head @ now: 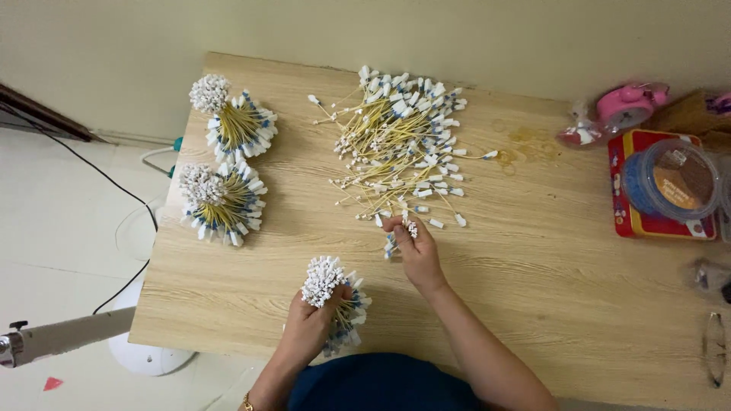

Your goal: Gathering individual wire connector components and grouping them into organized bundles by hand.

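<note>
Two hands sort little yellow cords with white caps on a wooden table.

The left hand (308, 327) is closed around a bunch (329, 293), white ends up, so the cords stay together. At 1 o'clock from it, the right hand (415, 247) pinches a few cords (411, 227) at the near edge of the loose pile (396, 141), which spreads toward 12 o'clock. Two finished bunches (225, 164) lie well apart at 10 o'clock. A red tin (659, 186) sits far off at 2 o'clock on the table (533, 289).

Table (548, 259) – pale matt wood-grain; tub (674, 179) – clear glossy plastic.
</note>
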